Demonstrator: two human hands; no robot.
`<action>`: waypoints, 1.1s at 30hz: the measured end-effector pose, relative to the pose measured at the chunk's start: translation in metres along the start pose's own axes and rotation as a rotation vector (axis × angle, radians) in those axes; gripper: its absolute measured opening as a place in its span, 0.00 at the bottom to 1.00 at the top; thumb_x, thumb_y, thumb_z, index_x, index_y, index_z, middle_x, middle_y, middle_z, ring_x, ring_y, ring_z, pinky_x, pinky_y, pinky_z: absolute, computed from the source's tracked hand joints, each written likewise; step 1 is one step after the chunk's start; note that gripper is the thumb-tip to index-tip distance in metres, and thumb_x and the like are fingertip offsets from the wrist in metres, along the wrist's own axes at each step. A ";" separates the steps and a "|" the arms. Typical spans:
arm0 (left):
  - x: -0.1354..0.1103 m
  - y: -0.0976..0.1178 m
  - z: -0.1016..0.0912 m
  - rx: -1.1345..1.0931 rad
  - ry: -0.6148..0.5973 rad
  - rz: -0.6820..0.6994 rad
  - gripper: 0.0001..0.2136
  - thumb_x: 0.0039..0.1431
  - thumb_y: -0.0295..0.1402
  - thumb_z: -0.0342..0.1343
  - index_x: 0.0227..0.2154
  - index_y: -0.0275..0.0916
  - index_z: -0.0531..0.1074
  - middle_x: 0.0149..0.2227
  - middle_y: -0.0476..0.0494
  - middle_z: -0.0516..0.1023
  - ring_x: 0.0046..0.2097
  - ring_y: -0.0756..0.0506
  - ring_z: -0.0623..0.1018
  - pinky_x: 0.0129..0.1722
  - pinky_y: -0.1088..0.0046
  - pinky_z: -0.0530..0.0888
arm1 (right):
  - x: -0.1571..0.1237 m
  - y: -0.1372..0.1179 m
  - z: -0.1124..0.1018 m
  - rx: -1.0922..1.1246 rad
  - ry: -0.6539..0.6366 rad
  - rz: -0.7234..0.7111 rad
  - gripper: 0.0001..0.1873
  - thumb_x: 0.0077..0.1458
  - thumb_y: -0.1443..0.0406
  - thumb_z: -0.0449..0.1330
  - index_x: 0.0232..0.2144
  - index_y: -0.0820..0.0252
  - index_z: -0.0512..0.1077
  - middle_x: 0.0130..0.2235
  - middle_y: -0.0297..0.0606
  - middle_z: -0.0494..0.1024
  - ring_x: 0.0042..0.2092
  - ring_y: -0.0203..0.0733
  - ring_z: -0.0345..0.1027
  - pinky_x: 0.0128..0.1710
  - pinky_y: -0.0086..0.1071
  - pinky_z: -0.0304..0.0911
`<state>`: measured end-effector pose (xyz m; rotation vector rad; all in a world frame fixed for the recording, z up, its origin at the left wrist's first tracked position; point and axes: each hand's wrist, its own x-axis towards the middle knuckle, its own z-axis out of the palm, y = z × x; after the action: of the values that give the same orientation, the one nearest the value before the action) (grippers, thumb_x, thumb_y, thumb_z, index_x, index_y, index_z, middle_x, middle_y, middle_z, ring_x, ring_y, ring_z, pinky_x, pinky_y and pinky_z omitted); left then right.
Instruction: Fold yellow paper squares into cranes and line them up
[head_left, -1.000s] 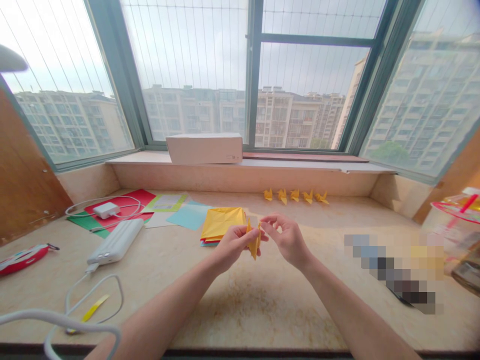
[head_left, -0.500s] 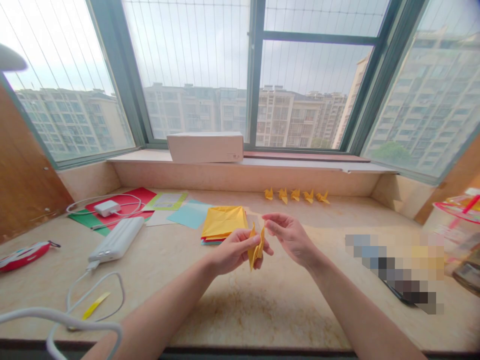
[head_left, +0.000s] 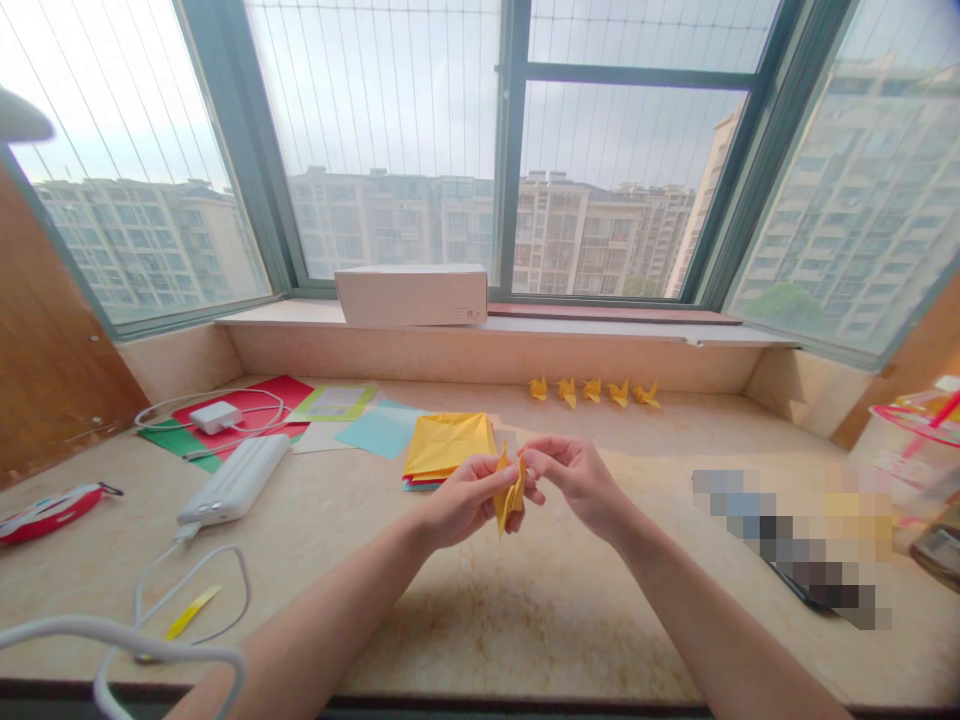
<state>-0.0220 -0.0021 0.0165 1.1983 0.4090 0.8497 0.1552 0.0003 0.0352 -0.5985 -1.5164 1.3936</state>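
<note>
A folded yellow paper crane (head_left: pixel 511 494) hangs upright over the counter, its narrow points upward. My left hand (head_left: pixel 474 492) is closed on its left side, thumb in front and fingertips coming out behind it. At the top of its right-hand point, my right hand (head_left: pixel 568 476) pinches the paper between thumb and forefinger. Just behind my left hand lies a stack of folded paper (head_left: pixel 450 448), yellow on top with red and blue edges under it. Several finished yellow cranes (head_left: pixel 592 391) stand in a row at the back of the counter.
To the left are colored sheets (head_left: pixel 382 428), a white charger (head_left: pixel 215 416), a power bank (head_left: pixel 234 480) with cables and a red-and-white item (head_left: pixel 52 512). A blurred-out dark object (head_left: pixel 795 560) and a plastic cup (head_left: pixel 900 450) are on the right. A white box (head_left: pixel 412 297) sits on the sill.
My right hand has moved slightly left and down, and its fingertips now close on the crane's right-hand point. My left hand keeps its hold.
</note>
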 end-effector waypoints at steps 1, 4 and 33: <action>0.000 0.000 0.000 0.012 0.009 0.002 0.17 0.57 0.45 0.62 0.33 0.32 0.78 0.34 0.36 0.81 0.23 0.53 0.73 0.23 0.76 0.71 | 0.000 0.001 0.000 -0.013 0.017 -0.005 0.15 0.52 0.54 0.66 0.31 0.61 0.78 0.23 0.32 0.74 0.22 0.33 0.63 0.25 0.30 0.61; 0.002 -0.002 0.001 0.110 0.057 0.016 0.21 0.56 0.49 0.61 0.37 0.32 0.76 0.38 0.35 0.80 0.26 0.50 0.77 0.27 0.74 0.74 | 0.001 0.003 -0.001 -0.100 0.111 -0.016 0.15 0.53 0.55 0.65 0.32 0.62 0.78 0.25 0.34 0.76 0.25 0.34 0.66 0.27 0.30 0.63; 0.007 -0.003 0.008 0.289 0.356 0.136 0.18 0.52 0.45 0.65 0.30 0.31 0.76 0.27 0.43 0.79 0.29 0.48 0.78 0.32 0.71 0.76 | 0.006 0.017 -0.010 -0.190 0.073 -0.025 0.16 0.55 0.54 0.64 0.33 0.62 0.77 0.30 0.38 0.80 0.29 0.39 0.72 0.31 0.34 0.69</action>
<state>-0.0110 -0.0027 0.0172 1.3531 0.7659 1.1562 0.1569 0.0139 0.0201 -0.7369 -1.6025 1.2038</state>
